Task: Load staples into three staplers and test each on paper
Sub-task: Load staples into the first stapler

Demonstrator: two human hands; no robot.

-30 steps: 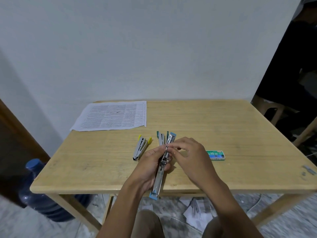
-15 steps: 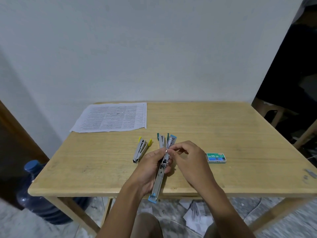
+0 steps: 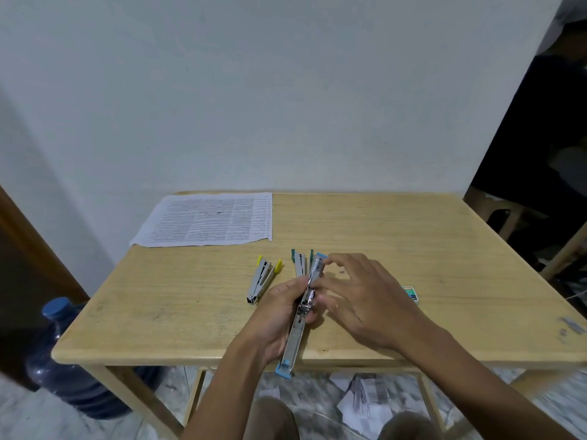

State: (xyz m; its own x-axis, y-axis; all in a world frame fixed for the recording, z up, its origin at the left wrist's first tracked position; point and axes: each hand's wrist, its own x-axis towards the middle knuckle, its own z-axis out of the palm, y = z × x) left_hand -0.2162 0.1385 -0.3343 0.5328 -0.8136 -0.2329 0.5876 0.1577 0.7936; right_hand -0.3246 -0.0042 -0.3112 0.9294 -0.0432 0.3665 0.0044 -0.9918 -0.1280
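Your left hand (image 3: 279, 315) is clamped around the middle of the blue stapler (image 3: 303, 312), swung fully open over the table's (image 3: 190, 328) near edge; keep it level. Your right hand (image 3: 359, 300), fingers loosely spread, works at the far half, so seat the staples straight in the channel. The green stapler (image 3: 300, 263) and yellow stapler (image 3: 262, 281) wait beyond.

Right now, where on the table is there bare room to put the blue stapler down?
Free: the right half of the table, beyond the staple box; the left front, below the paper and left of the yellow stapler. Crowded: the middle, where both hands work the blue stapler beside the green stapler.
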